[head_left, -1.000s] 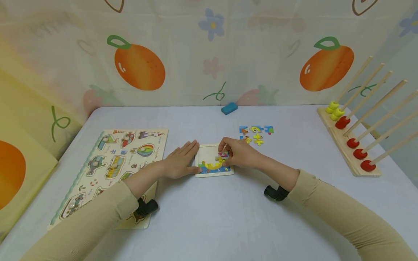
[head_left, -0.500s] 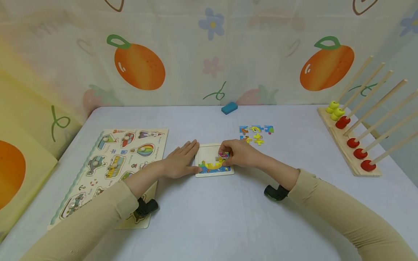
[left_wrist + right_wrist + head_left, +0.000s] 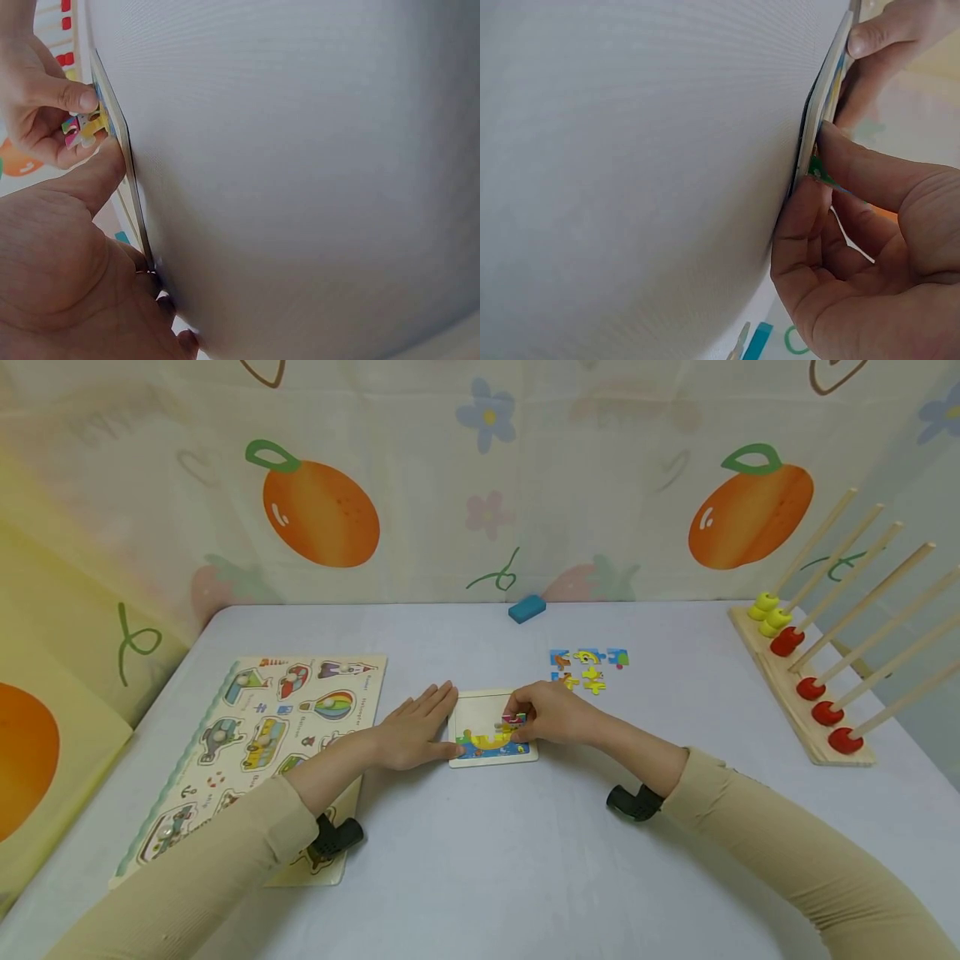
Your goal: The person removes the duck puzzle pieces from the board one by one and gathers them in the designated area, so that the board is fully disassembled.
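On the tabletop, mid-front: small puzzle tray. Left hand flat, fingers straight, steadying tray edge. Right hand pinches a puzzle piece over it. Piece looks thin, light, stiff; best gripped by edges w/ fingertips.
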Tool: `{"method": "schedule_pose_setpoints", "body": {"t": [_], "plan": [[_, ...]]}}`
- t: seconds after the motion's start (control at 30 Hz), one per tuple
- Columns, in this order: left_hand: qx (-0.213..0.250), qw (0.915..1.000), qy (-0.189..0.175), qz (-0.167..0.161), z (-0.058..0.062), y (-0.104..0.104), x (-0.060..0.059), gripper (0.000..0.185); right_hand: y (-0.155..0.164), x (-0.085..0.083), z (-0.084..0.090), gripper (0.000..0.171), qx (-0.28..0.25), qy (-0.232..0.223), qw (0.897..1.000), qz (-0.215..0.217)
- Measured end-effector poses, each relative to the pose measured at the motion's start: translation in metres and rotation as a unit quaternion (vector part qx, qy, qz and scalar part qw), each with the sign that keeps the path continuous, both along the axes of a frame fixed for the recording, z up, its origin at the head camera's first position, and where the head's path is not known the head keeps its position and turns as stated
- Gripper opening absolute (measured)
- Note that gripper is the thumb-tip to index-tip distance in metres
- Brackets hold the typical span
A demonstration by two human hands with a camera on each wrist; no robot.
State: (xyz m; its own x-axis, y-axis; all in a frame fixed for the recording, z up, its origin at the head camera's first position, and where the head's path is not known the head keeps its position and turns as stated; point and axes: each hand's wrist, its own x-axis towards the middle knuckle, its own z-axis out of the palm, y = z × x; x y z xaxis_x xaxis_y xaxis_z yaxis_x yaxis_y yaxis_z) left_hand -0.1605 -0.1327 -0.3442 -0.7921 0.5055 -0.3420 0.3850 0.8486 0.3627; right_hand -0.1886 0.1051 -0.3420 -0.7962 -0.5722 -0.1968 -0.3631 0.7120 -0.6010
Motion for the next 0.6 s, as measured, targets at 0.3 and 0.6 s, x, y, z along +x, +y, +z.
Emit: {"method": "schedule_pose_setpoints", "body": {"t": [0.3, 0.6], "plan": [[0.0, 1.0, -0.001, -0.001, -0.0009, -0.0001, -0.0001, 0.086, 0.0004, -0.0014, -0.0005, 0.018, 0.004, 0.005, 1.0, 0.0], [-0.003, 1.0, 0.0, 0.008, -0.0064, -0.001, -0.0019, 0.087, 0.0013, -0.002, 0.0003, 0.018, -0.004, 0.009, 1.0, 0.002]]}}
